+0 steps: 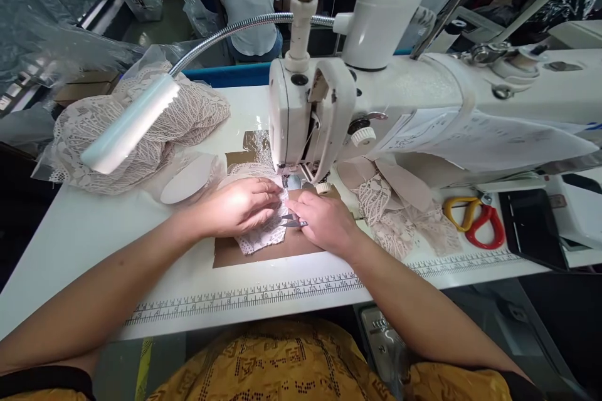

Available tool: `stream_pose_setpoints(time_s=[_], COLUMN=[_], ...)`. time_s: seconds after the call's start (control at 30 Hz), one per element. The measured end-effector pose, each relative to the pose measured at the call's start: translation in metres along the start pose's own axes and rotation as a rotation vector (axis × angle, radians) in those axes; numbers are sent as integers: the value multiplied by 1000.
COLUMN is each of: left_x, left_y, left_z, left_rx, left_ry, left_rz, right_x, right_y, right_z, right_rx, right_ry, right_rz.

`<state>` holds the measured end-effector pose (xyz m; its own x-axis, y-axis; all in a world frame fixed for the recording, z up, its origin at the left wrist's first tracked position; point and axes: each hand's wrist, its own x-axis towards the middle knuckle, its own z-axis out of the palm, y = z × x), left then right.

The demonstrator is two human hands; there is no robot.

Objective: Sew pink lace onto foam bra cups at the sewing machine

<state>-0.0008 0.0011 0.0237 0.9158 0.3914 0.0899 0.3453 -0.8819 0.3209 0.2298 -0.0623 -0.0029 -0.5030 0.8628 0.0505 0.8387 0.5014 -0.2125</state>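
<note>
Tabletop [70, 219]: white, with a ruler strip printed along the near edge.
Sewing machine [423, 84]: white, reaching in from the right.
Lace pile [197, 106]: heaped at the far left, behind the lamp.
Left hand [249, 203]: laid over the lace piece, fingers bent; whether it pinches, I cannot tell.
Right hand [324, 219]: closed round the snips.
Lace piece [263, 238]: beneath the needle area, on brown sheeting [301, 252].
Snips [292, 223]: blades pointing left.

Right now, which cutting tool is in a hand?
The small snips, held in the right hand, blades showing; the scissors with yellow and red handles lie untouched on the table to the right.
</note>
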Motion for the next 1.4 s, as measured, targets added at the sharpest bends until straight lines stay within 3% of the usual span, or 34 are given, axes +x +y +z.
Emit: stream_pose_setpoints(time_s=[0.13,0.27,0.7,1.1,1.4], left_x=[2,0,0,-1,1], left_y=[5,2,-7,-8,-14], left_z=[15,22,19,18,17], left_rx=[48,80,124,55,87], left_ry=[110,114,91,86,99], left_rz=[5,24,-5,32,7], right_x=[0,-1,4,-1,4], right_y=[-1,-1,-6,-1,-6], right_z=[-2,-2,-1,-1,-1], right_rx=[2,-23,-89,-58,-77], right_ry=[-21,-9,-3,-1,3], right_rz=[17,20,94,-38,69])
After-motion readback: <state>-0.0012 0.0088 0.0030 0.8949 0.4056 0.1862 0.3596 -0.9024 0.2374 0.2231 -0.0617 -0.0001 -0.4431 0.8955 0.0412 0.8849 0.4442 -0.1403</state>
